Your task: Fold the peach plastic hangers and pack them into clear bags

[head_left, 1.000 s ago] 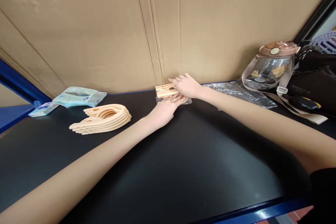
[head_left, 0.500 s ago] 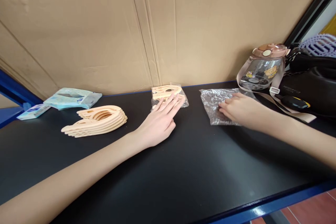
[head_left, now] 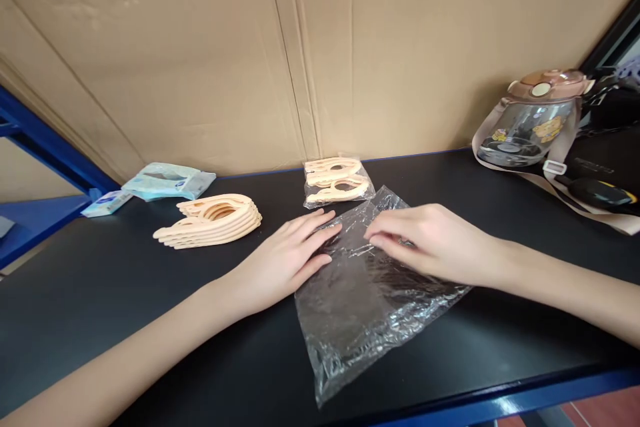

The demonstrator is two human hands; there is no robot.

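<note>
A clear plastic bag (head_left: 350,307) lies flat and wrinkled on the black tabletop in front of me. My left hand (head_left: 290,253) rests with its fingers stretched out on the bag's left edge. Over the bag's upper part, my right hand (head_left: 425,240) has its fingers pinched together on the film. Behind the bag is a clear packet of cream plastic folding hangers (head_left: 335,179), touched by neither hand. Left of my left hand sits a stack of several cream folding hangers (head_left: 215,220), nested together.
A clear bottle with a brown lid and strap (head_left: 535,123) stands at the back right, beside a black bag (head_left: 610,160). Tissue packs (head_left: 167,180) lie at the back left. Cardboard (head_left: 210,53) closes off the back, and a blue edge (head_left: 500,395) runs along the front.
The plastic bag has come from the right to the middle with my right hand. My left hand has left the hanger packet and now lies on the bag. The view has shifted slightly.
</note>
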